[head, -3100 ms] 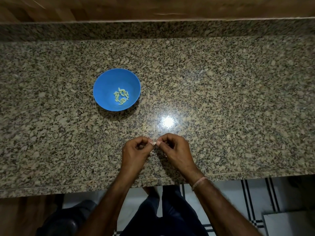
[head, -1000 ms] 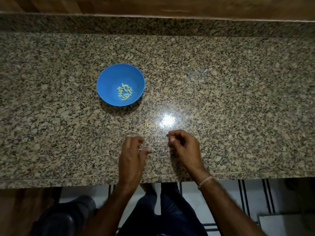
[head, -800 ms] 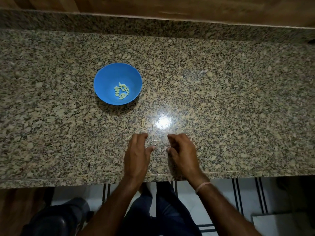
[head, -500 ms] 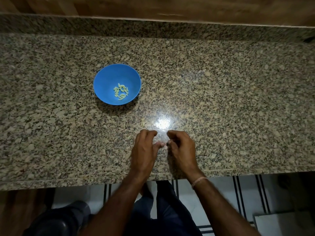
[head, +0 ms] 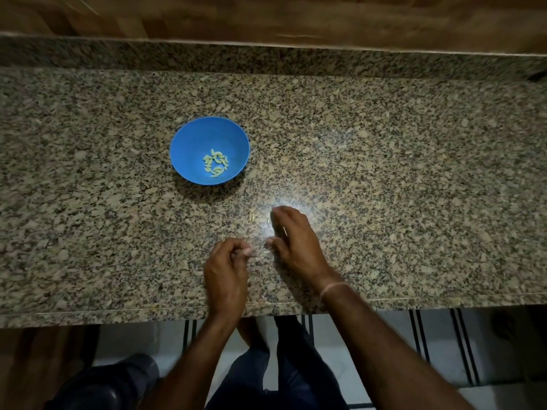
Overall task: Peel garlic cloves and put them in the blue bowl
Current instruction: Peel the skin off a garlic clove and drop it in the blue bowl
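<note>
The blue bowl (head: 189,143) stands on the granite counter (head: 414,173) to the left of centre, with several peeled garlic cloves (head: 215,166) in its bottom. My left hand (head: 226,270) is near the front edge, fingers curled, pinching a small pale piece at its fingertips that looks like a garlic clove (head: 247,250). My right hand (head: 296,238) stretches forward over the counter, fingers fairly straight and fingertips down beside a small loose clove (head: 268,221). Another small clove (head: 252,216) lies just left of it. Thin bits of garlic skin (head: 262,255) lie between my hands.
A granite upstand and a wooden panel (head: 266,19) close off the back of the counter. The counter's front edge (head: 118,313) runs just below my wrists. A bright light reflection sits by my right fingertips.
My right hand has reached forward to the loose clove by the reflection. My left hand has pulled back toward the front edge and curled its fingers. The bowl has not moved.
</note>
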The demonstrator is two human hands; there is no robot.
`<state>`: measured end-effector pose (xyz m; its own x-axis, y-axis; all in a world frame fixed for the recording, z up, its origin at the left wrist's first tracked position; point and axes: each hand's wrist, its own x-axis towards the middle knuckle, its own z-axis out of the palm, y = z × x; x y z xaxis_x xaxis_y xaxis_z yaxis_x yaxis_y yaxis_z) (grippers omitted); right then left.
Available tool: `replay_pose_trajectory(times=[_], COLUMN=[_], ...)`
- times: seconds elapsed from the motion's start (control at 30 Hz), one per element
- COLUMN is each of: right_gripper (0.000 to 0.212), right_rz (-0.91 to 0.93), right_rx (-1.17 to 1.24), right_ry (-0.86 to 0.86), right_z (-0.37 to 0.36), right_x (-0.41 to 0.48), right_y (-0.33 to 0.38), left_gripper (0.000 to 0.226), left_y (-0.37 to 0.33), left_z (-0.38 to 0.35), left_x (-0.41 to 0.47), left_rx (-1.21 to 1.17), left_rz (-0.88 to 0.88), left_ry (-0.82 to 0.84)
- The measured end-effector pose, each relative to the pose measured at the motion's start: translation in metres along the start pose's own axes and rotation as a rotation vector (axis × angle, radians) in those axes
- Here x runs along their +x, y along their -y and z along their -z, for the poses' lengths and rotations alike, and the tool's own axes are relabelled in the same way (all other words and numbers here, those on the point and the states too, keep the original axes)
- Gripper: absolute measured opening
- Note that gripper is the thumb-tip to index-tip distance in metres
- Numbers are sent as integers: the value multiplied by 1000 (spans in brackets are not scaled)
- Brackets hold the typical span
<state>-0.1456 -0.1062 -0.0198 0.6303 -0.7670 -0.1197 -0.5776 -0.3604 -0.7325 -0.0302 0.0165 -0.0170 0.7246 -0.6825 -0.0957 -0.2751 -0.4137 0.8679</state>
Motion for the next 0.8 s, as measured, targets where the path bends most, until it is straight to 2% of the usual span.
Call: replay_pose_trajectory(times=[0.07,0.13,0.3,0.37,0.5,0.67,0.73,0.8], right_gripper=[72,68,16,3,19,15,19,27], right_rz=[86,155,296,321,365,428,356,135], right_rx=[-114,-185,-219,-282,-350,-362,-311,1], right_ry=[46,28,-79,-66,-39,-5,-20,-46], right_z=[-7,-16,-34,-31,-20,-5,-4,0], right_x=[7,-2,-30,-29,-18,-15,-23,-27], right_y=[3,5,0,-2,-8,-16,-11,-9], left_gripper=[16,12,10,12,17,17,18,17], left_y=[2,5,8,5,3,-3,-6,-8], left_z=[5,7,5,1,-6,-18,-21,-23], left_x=[-4,-6,-11,-16,-23,-33,-36,-37], left_rx=[-18,-30,-8,16,70,40,-1,-33], left_rz=[36,50,104,122,138,211,242,274], left_ry=[-22,-45,-124,-144,-148,-177,-194,-219])
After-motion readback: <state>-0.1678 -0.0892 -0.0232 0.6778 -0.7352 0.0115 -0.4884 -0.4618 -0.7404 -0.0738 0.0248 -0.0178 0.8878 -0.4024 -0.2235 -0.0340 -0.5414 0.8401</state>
